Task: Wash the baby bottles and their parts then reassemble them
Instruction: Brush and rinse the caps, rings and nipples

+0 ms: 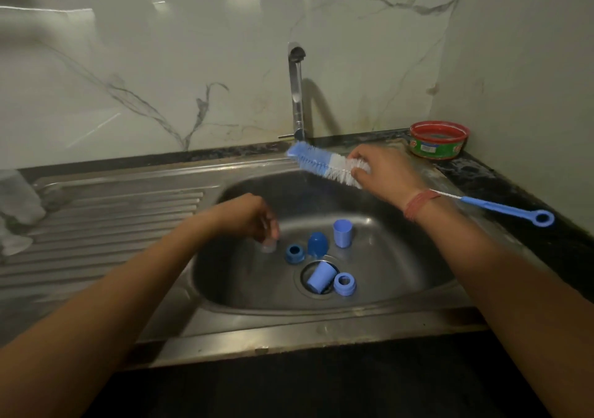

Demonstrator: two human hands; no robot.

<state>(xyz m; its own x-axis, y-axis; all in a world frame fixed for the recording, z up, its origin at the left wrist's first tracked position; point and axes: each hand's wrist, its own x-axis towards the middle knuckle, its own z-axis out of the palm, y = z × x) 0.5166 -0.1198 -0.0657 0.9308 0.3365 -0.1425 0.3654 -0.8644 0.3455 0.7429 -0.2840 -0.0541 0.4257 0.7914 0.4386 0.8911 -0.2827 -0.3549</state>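
In a steel sink, a blue cap lies on the drain beside a blue collar ring. Farther in are another ring, a dome cap and an upright cup. At left, the left hand pinches a small clear part, blurred. Far right, the right hand grips a bottle brush by its bristles, under the running tap. A red tub sits beyond.

basin floor: crowded around the drain by five blue parts — two rings, three caps | left basin wall: taken by left hand | rear rim: spanned by bottle brush under tap | drainboard: open toward the sink, something pale, possibly cloth, at far left | right counter: red tub at the back.
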